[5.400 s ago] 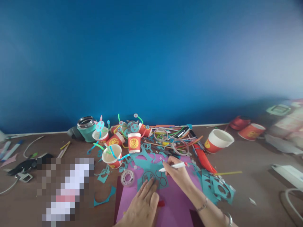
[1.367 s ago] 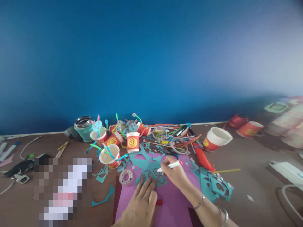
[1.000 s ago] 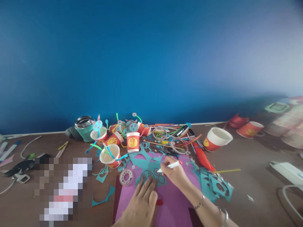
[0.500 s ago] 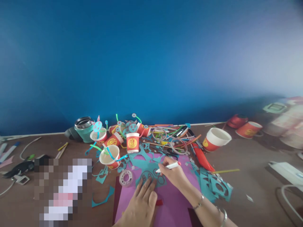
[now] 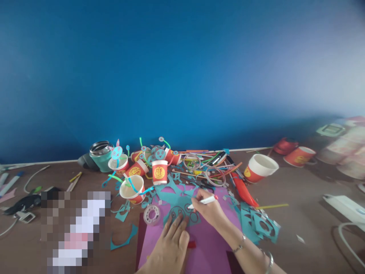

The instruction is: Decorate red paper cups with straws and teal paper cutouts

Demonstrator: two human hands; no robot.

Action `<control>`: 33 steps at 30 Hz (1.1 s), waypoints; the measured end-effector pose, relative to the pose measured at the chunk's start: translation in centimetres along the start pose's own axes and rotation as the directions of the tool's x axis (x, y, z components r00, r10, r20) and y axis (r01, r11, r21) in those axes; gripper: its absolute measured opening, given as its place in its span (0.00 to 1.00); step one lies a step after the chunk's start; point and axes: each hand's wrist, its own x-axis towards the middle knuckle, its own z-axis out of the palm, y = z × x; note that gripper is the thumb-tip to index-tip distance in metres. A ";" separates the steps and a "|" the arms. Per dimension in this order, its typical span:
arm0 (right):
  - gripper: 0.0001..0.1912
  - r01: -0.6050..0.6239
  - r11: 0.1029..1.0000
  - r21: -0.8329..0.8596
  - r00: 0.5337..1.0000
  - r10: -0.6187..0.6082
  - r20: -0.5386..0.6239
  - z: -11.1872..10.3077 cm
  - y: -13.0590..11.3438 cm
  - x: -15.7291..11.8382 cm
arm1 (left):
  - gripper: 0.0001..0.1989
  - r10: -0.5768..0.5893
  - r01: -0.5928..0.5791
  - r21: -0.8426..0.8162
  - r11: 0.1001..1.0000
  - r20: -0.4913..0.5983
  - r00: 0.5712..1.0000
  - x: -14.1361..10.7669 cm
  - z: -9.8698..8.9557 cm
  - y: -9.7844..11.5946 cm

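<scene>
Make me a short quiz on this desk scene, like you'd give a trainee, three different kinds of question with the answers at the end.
1. What does the right hand hold?
A) scissors
B) a marker
C) a straw

2. True or false: the left hand rests on the blue paper.

3. Fill in the missing word: the large sheet beneath the blue paper is coloured ____.

Key: 1 B; 2 true; 3 purple.
</scene>
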 end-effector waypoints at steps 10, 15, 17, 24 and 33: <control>0.11 0.009 1.000 -0.007 1.000 -0.009 -0.017 0.0 0.3 0.1 | 0.08 -0.016 0.016 -0.042 0.999 -0.001 1.000 -0.1 0.1 0.0; 0.11 0.002 1.000 0.000 1.000 -0.002 -0.015 0.0 0.5 0.2 | 0.07 -0.002 0.002 -0.037 0.999 -0.010 1.000 -0.1 0.0 0.0; 0.11 0.007 1.000 -0.004 1.000 -0.007 -0.013 0.0 0.4 0.2 | 0.07 -0.001 0.000 -0.040 0.999 -0.018 1.000 -0.1 0.0 -0.1; 0.11 -0.002 1.000 0.018 1.000 0.002 -0.003 -0.1 0.0 0.0 | 0.07 -0.001 0.000 -0.057 0.998 -0.007 1.000 -0.2 0.3 0.0; 0.12 -0.004 1.000 0.004 1.000 0.004 -0.002 0.1 0.1 0.0 | 0.08 -0.015 0.017 -0.041 0.999 0.035 0.999 0.1 -0.3 0.1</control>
